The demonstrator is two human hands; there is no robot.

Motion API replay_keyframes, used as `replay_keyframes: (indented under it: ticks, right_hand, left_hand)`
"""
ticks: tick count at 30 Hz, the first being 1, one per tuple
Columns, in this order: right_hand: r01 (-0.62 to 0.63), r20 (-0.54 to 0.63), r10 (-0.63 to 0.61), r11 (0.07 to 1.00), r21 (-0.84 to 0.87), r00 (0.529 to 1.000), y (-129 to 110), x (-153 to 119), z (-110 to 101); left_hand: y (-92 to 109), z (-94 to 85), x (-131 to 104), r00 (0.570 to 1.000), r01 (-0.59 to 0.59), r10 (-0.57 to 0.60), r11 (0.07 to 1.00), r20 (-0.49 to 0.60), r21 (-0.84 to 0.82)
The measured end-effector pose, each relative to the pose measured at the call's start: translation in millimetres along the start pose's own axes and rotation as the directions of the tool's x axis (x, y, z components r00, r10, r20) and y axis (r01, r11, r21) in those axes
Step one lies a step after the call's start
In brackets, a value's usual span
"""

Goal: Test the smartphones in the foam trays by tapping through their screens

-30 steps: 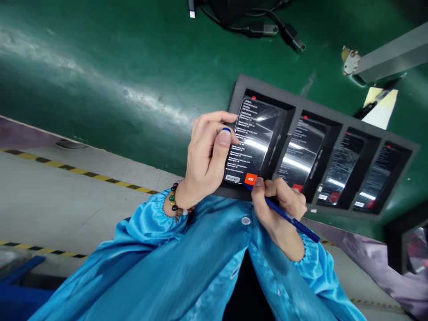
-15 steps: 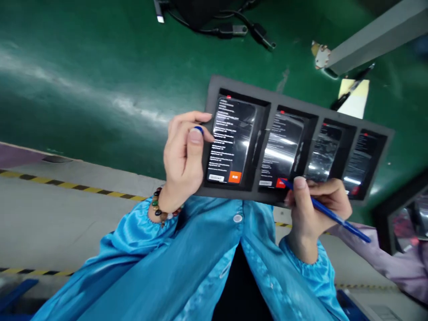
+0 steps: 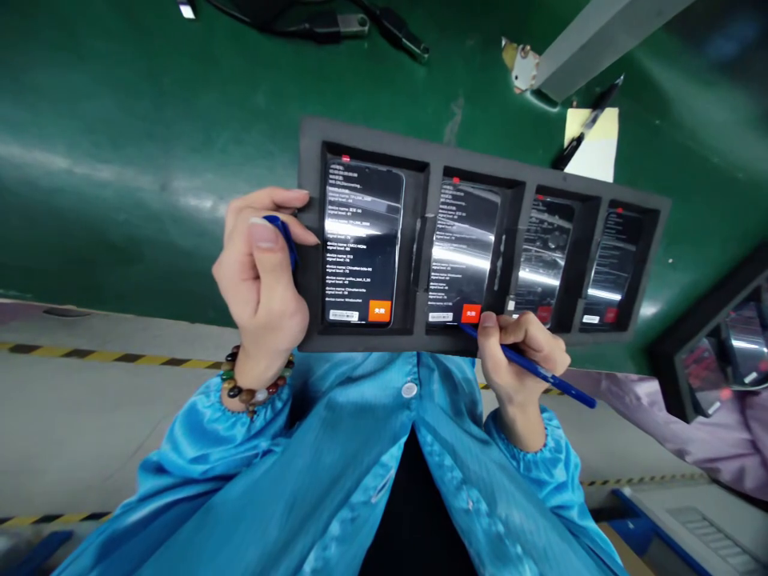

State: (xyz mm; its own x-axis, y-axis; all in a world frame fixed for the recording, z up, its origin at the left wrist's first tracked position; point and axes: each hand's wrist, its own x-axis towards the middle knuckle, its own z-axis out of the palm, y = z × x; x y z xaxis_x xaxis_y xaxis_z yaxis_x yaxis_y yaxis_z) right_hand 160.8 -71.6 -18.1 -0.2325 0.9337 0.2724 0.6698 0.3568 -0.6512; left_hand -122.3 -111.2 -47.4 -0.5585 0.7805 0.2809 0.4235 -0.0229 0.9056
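Note:
A dark foam tray [image 3: 366,342] lies tilted in front of me, with several phones in its slots. The leftmost phone [image 3: 363,248] shows lines of white text and an orange button; the second phone [image 3: 463,248] has a red button at its lower right corner. My left hand [image 3: 264,272] is at the tray's left edge, closed around a small blue pen cap [image 3: 288,238], partly hidden by the thumb. In my right hand [image 3: 523,352] is a blue pen [image 3: 552,376], its tip at the second phone's lower edge, just below the red button.
The tray is over a green table [image 3: 150,200]. Black cables [image 3: 336,28] lie at its far side. A pen [image 3: 591,124] rests on a notepad [image 3: 591,152] near a grey post [image 3: 606,48]. Another dark tray [image 3: 684,384] with phones stands at right, beside a person's pink sleeve [image 3: 648,408].
The tray and both hands have shifted left in view. The pen tip has moved off the second phone's red button to just below it. Both hands keep their holds.

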Motion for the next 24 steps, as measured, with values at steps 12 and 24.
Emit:
replay_keyframes:
  ticks: [12, 24]
  right_hand:
    - [0.012, -0.016, -0.012, 1.000, 0.026, 1.000, -3.4, 1.8, 3.4]
    - [-0.092, 0.021, 0.090, 0.962, 0.255, 0.996, -2.6, 3.8, -1.7]
  left_hand:
    - [-8.6, 6.5, 2.8, 0.994, -0.036, 0.027, 0.996, -0.108, -0.083]
    - [-11.3, 3.2, 3.5, 0.996, -0.024, 0.019, 0.998, -0.086, -0.061]
